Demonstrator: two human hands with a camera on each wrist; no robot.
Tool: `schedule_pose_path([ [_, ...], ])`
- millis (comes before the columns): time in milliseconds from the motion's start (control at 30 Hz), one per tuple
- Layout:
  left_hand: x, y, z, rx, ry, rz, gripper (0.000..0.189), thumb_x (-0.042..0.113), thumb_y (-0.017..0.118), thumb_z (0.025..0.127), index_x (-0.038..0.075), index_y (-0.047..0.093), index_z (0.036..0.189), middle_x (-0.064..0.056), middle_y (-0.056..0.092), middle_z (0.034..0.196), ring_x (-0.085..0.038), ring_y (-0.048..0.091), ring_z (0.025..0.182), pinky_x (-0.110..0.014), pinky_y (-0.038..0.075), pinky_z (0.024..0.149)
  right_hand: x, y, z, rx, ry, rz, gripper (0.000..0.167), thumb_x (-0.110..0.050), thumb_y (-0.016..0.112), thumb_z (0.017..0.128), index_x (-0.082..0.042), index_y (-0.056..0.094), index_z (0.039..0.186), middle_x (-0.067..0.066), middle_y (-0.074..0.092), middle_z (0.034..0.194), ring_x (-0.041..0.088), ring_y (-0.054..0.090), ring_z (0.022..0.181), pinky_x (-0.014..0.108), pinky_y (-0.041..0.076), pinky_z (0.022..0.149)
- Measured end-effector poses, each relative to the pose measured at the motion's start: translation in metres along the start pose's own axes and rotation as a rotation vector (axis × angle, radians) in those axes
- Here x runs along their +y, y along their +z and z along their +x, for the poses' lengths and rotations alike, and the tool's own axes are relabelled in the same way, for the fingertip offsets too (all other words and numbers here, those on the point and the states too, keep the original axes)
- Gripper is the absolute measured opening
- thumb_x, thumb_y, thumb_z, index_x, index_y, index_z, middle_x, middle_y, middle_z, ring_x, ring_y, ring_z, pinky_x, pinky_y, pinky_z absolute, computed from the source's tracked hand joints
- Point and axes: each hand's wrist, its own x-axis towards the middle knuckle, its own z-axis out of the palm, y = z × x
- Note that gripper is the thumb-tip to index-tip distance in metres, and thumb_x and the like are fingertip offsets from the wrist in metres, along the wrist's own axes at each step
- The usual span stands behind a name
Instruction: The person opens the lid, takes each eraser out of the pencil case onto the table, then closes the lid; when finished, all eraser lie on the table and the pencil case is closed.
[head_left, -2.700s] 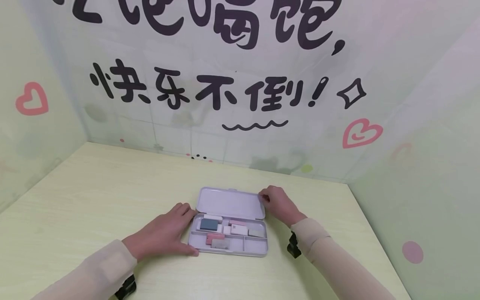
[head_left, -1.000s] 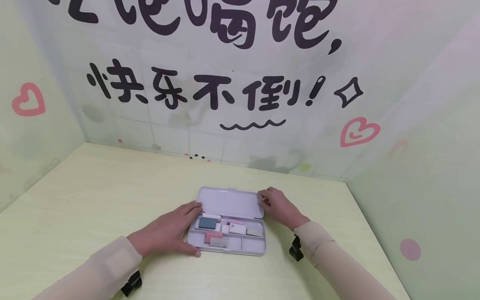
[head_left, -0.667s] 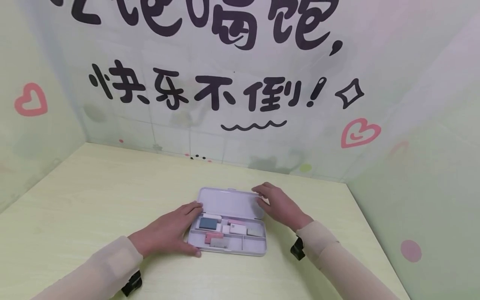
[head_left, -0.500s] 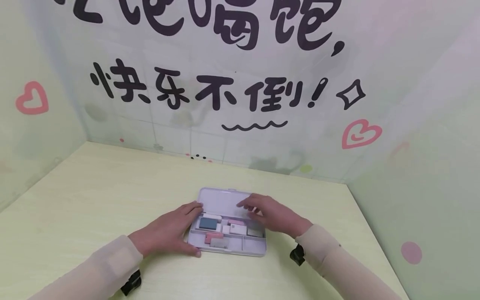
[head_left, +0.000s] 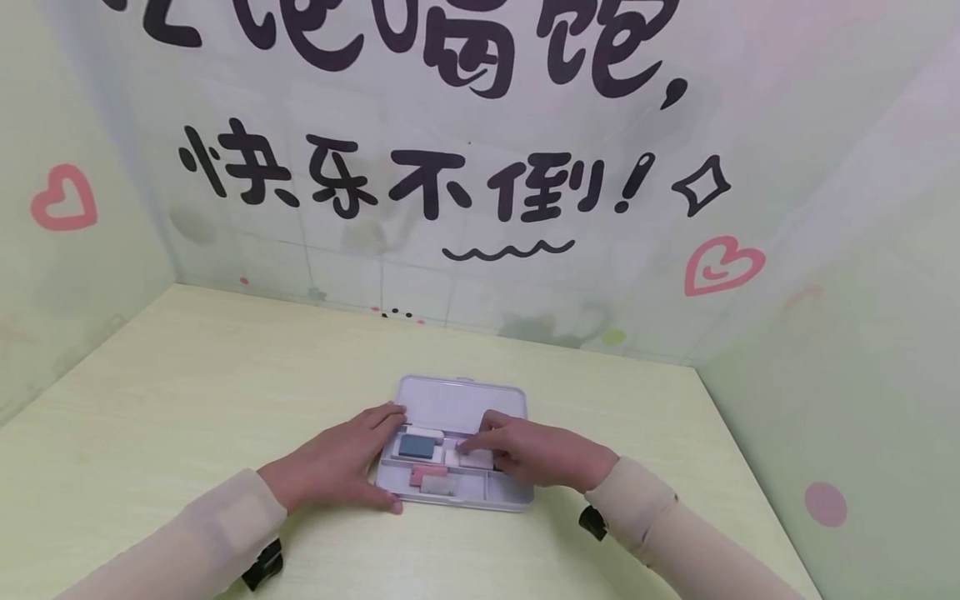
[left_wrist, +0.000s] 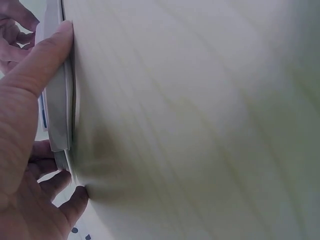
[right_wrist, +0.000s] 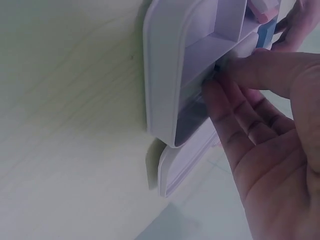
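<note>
A pale lilac pencil case (head_left: pixel 469 504) lies unfolded, its lid (head_left: pixel 450 398) tilted back behind the tray. My left hand (head_left: pixel 337 458) holds its left end, thumb along the front edge (left_wrist: pixel 55 45) and fingers at the hinge side. My right hand (head_left: pixel 543 450) reaches down into the rear compartment (right_wrist: pixel 202 57). Its bent fingers pinch a white eraser (head_left: pixel 474 458); the fingertips are partly hidden. Left of them lies a blue-and-white eraser (head_left: pixel 416 447). In the front compartment are a pink eraser (head_left: pixel 427 473) and a grey one (head_left: pixel 438 486).
The case rests on a pale wood-grain table (head_left: pixel 247 367). A printed wall sheet (head_left: pixel 420 275) rises at the back, with side panels left and right (head_left: pixel 847 400). Dark straps (head_left: pixel 262 567) sit under both wrists.
My right hand has left the lid's right edge, moved left and down over the case, and now dips into the rear compartment. My left hand has shifted slightly onto the case's left end.
</note>
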Motion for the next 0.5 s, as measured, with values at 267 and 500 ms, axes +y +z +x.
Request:
schedule_pose_path([
  [267, 0.0003, 0.0000, -0.0008, -0.004, -0.007, 0.000, 0.122, 0.068, 0.088, 0.070, 0.002, 0.039, 0.159, -0.016, 0.037, 0.168, -0.039, 0.043, 0.151, -0.056, 0.045, 0.120, -0.0015, 0.0025, 0.0036, 0.003, -0.011, -0.045, 0.050, 0.002, 0.064, 0.099, -0.024, 0.067, 0.141, -0.001, 0.060, 0.109, 0.007, 0.050, 0.085, 0.013, 0.047, 0.077],
  [500, 0.0007, 0.0015, 0.0000, -0.004, -0.014, 0.002, 0.121, 0.067, 0.088, 0.070, 0.001, 0.039, 0.159, -0.016, 0.037, 0.168, -0.040, 0.043, 0.151, -0.056, 0.044, 0.121, 0.0011, 0.0063, 0.0040, 0.020, -0.031, -0.050, 0.051, 0.003, 0.064, 0.099, -0.023, 0.067, 0.142, 0.000, 0.059, 0.107, 0.006, 0.048, 0.083, 0.013, 0.046, 0.076],
])
